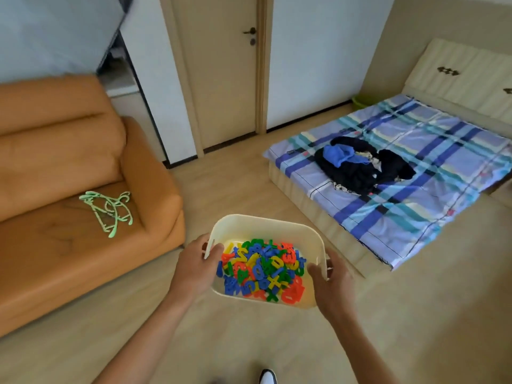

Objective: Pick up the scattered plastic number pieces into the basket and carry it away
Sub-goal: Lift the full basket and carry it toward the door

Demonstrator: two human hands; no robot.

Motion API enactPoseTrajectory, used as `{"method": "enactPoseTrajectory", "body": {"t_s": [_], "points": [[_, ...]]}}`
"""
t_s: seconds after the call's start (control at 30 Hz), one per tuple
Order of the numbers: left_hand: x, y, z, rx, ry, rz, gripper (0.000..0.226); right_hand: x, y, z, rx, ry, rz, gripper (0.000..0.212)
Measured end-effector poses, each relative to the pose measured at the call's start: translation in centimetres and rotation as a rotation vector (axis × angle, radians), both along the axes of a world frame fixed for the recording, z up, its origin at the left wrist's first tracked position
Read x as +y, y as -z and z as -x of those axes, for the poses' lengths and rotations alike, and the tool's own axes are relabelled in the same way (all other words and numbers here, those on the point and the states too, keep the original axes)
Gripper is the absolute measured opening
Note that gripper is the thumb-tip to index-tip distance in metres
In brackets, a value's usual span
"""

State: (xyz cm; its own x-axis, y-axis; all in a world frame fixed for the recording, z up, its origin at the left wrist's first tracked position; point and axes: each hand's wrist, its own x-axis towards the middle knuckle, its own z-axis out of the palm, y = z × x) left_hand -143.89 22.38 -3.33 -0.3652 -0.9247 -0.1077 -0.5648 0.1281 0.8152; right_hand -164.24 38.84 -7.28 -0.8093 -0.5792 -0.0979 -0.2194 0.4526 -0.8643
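Observation:
A cream plastic basket (266, 227) is held in the air in front of me, above the wooden floor. It is filled with several red, blue, green and yellow plastic number and letter pieces (263, 268). My left hand (195, 268) grips the basket's left rim, thumb inside. On the right rim, my right hand (329, 284) holds it the same way. No loose pieces show on the floor.
An orange sofa (69, 167) stands at the left with green hangers (109, 210) on its seat. At the right is a low bed (401, 173) with a plaid sheet and dark clothes (360, 167). A closed door (221, 70) is straight ahead. My shoe (268, 376) shows at the bottom.

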Motion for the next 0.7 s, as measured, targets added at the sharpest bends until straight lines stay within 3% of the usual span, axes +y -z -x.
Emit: {"method": "enactPoseTrajectory", "body": {"t_s": [0.17, 0.33, 0.6, 0.7], "points": [[-6.0, -0.6, 2.9, 0.059, -0.163, -0.054, 0.015, -8.9, -1.5, 4.9, 0.042, -0.174, -0.064, 0.046], [-13.6, 1.0, 7.6, 0.101, -0.263, -0.091, 0.016, -18.0, -0.7, 9.9, 0.074, -0.217, -0.092, 0.045], [-30.2, 1.5, 17.6, 0.061, -0.208, -0.089, 0.014, -34.0, 0.2, 19.8, 0.096, -0.215, -0.104, 0.043], [-36.1, 0.5, 21.4, 0.067, -0.183, -0.094, 0.016, -40.0, -0.1, 23.6, 0.091, -0.187, -0.084, 0.031]]}}
